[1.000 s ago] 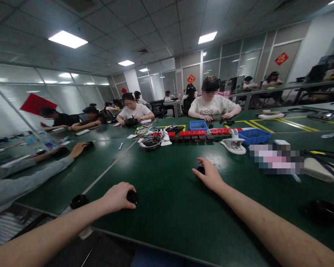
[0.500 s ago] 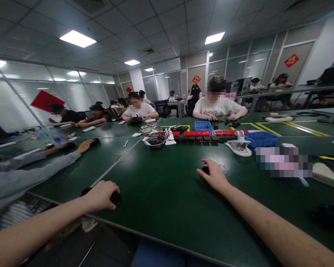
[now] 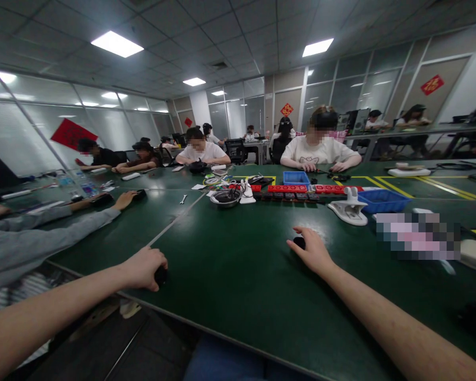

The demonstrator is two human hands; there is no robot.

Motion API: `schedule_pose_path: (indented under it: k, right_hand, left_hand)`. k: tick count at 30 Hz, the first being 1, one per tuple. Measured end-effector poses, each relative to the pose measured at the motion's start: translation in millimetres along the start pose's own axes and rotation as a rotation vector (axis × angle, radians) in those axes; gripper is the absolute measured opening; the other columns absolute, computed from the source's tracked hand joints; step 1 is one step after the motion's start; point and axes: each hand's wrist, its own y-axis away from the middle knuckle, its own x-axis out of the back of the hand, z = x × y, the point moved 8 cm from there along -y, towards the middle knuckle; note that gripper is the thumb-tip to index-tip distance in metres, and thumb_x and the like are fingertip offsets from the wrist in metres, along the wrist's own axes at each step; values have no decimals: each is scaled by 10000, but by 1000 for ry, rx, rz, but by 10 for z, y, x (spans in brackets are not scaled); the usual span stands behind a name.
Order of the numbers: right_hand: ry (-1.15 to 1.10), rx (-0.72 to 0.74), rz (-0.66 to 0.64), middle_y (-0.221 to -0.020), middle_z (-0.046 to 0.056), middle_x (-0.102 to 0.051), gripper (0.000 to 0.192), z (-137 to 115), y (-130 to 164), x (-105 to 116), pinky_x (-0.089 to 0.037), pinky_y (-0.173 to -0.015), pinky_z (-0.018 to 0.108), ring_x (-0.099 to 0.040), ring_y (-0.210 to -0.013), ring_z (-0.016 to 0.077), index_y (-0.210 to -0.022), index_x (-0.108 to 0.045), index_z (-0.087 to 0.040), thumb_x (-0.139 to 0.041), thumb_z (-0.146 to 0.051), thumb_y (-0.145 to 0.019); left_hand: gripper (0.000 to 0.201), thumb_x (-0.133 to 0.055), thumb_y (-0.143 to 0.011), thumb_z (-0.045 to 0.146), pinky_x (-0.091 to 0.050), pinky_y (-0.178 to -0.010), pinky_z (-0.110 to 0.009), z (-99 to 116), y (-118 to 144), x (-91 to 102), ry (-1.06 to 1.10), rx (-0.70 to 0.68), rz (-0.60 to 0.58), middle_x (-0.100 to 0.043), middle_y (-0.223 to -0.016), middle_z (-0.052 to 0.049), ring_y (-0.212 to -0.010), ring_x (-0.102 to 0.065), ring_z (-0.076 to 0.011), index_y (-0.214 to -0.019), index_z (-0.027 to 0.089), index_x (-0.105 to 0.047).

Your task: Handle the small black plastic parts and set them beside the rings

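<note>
Near the front edge of the green table, my left hand curls over a rounded black object, which is mostly covered by the palm. Farther to the right, my right hand closes around a small black object, and only part of it shows between thumb and fingers. What kind of objects these are I cannot tell. Both hands rest low at the tabletop, well apart from each other.
Beyond my hands are a bowl of dark cables, a red power strip, a white clamp stand and blue bins. A small wrench lies left of them. At left, a co-worker's grey sleeve reaches onto the table.
My left hand has shifted a little left and away from me with its black object. My right hand holds the same grip. The whole view has turned slightly left.
</note>
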Motion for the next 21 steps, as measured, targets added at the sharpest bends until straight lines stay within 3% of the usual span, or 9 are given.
schedule_pose_path:
  k: [11,15,18,21]
  right_hand:
    - [35,-53,-46,-1005,111,-525,477,93,-8,-77,-376,-813,384,-470,-953,246,-1036,-472,-149,-441,-495,-709]
    - [52,-63,-83,-1025,118,-515,493,116,-6,-130,-372,-827,391,-468,-964,251,-1057,-459,-143,-433,-494,-712]
    - [51,-77,-100,-1028,121,-514,492,134,-2,-160,-374,-832,392,-470,-968,255,-1065,-455,-143,-448,-478,-706]
    - [46,-89,-107,-1005,117,-525,461,156,-2,-177,-379,-830,395,-479,-959,258,-1069,-455,-149,-484,-413,-692]
  left_hand:
    - [338,-648,-493,290,-325,-767,-355,79,117,3,-64,-35,20,-585,-813,-39,-843,-501,-223,-819,211,-602]
    - [538,-699,-431,328,-307,-802,-365,106,162,121,-44,-35,95,-548,-948,-57,-895,-477,-236,-937,209,-560]
    - [618,-670,-507,382,-282,-840,-368,417,226,349,20,-84,244,-493,-1068,-72,-968,-441,-237,-1070,213,-478]
    - [433,-545,-679,390,-291,-844,-332,1039,278,523,170,-254,349,-507,-1041,-34,-954,-451,-186,-1077,245,-454]
